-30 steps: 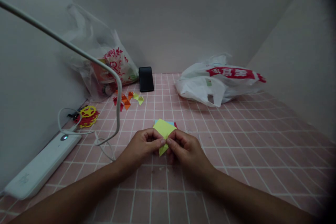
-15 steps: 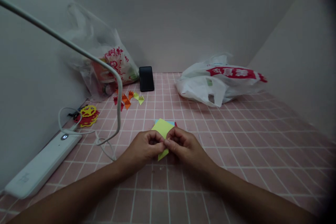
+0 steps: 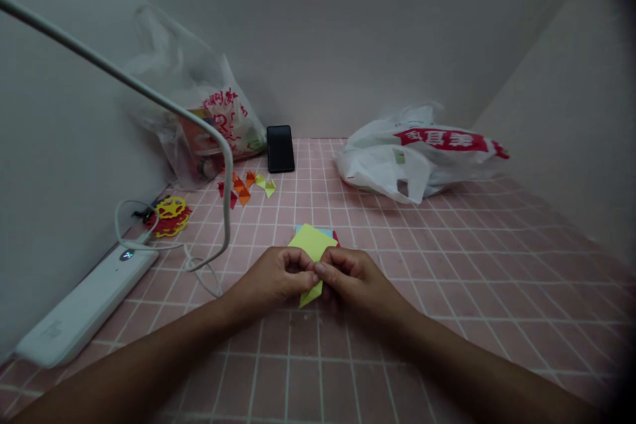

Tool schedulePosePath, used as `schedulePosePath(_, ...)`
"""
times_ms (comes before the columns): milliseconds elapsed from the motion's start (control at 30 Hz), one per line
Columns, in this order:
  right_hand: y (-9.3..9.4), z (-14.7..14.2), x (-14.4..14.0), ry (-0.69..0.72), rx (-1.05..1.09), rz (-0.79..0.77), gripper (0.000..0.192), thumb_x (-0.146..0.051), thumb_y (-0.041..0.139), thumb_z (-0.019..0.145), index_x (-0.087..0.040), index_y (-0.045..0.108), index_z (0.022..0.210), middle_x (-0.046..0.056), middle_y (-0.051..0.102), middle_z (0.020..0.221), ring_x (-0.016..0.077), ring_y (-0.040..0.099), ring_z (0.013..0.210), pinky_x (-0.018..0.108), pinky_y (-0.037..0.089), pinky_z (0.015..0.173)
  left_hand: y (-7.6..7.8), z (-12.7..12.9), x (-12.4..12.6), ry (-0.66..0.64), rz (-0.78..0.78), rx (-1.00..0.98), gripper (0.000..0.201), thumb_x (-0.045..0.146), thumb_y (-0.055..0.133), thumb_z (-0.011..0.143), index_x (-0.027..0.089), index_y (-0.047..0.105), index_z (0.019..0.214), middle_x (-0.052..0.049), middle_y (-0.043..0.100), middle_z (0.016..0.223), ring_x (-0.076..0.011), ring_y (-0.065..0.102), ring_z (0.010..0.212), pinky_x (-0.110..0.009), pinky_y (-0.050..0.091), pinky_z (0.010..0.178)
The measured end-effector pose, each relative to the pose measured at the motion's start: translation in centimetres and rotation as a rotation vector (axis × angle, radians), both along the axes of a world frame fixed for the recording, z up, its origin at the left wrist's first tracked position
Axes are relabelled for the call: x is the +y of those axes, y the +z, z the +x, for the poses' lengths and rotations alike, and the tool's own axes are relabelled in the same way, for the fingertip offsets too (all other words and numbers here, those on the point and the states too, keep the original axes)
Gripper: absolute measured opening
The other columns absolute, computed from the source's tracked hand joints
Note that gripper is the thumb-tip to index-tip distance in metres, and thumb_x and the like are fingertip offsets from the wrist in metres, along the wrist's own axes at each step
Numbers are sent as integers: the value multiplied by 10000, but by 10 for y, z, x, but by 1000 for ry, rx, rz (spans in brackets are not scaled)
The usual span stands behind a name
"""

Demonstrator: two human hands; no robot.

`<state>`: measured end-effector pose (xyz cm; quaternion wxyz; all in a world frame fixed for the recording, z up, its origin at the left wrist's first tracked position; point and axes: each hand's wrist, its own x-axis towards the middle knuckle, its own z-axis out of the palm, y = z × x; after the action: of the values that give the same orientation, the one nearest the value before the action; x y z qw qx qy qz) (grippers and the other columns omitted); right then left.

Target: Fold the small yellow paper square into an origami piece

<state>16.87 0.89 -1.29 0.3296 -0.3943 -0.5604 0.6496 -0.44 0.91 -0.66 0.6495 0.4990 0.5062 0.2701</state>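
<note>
Yellow paper (image 3: 313, 245), a small folded sheet, sits low over the pink tiled table (image 3: 447, 278) near its front middle, on top of a few more coloured sheets whose blue and red edges just show, with a white plastic bag (image 3: 412, 159) well behind to the right and a black phone (image 3: 280, 148) against the back wall. The left hand (image 3: 271, 281) and right hand (image 3: 355, 278) meet at its near corner, each pinching the paper between thumb and fingertips. My guess is the crease could run crooked or the thin corner tear, since the fingers crowd one small spot and hide the edges they are lining up.
</note>
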Motion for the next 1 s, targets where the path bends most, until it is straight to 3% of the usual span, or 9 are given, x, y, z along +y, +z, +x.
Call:
schedulePosePath(200,1,-1,0,-12,-4,-6,318,-402,546,871,-181,518,644,-33,545,500,82,483,398,206,343,415,-7,-1,2,-23,35,-58,216,345,687,702,156,582,717,42,538,593,-83,440,497,-221,312,508)
schedulePosePath(333,-1,-1,1,-100,1,27,307,-403,538,884,-189,506,666,-42,539,495,84,474,390,204,350,406,-4,0,2,-28,29,-152,253,391,664,767,158,569,801,16,597,653,-104,523,547,-234,399,541)
schedulePosePath(433,-3,-1,1,-174,-20,100,314,-397,512,916,-189,516,681,-36,546,492,83,461,404,203,340,416,-2,1,2,-19,25,-217,310,336,740,708,164,554,888,7,636,730,-111,569,590,-247,448,578)
schedulePosePath(533,-6,0,2,-192,20,102,295,-391,516,924,-190,529,708,-26,571,523,89,482,424,211,344,431,-2,1,2,5,64,-258,295,292,759,686,155,556,850,10,637,737,-96,569,603,-231,441,594)
schedulePosePath(700,-7,2,2,-173,68,96,290,-388,524,921,-182,535,718,-10,600,601,92,524,465,228,394,477,1,0,3,36,101,-179,222,325,702,747,144,575,770,19,618,662,-91,552,586,-233,421,610)
schedulePosePath(867,-2,2,1,-121,75,65,203,-354,591,872,-187,535,772,-31,570,601,87,502,488,214,371,473,4,0,2,16,94,-69,202,325,678,732,159,564,714,39,574,590,-91,502,516,-224,355,534)
schedulePosePath(1000,0,-1,1,-122,23,22,205,-327,634,814,-184,527,713,-42,532,550,79,461,443,205,333,426,4,0,2,7,78,-56,211,338,674,709,164,553,701,43,552,565,-90,476,486,-224,329,505)
